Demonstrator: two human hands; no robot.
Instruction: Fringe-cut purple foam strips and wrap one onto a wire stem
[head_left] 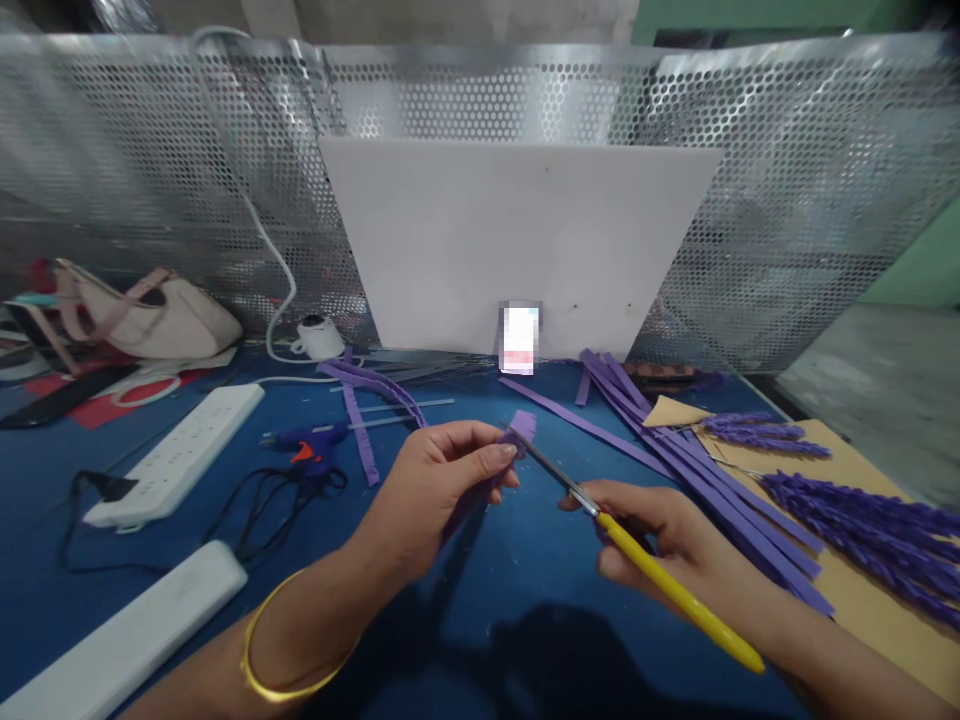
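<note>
Between the thumb and fingers of my left hand is a purple paper strip, its upper end sticking out past the fingertips and its lower part hanging behind the hand. My right hand grips yellow-handled scissors. The metal blades point up and left, and their tips meet the strip right at my left fingertips. Whether the blades are parted is too fine to make out. A bundle of long purple strips lies on the table just beyond my right hand.
A blue glue gun with a black cord lies left, near a white power strip. Purple flower stems rest on brown paper at right. A lit phone leans on a white board. A handbag stands far left.
</note>
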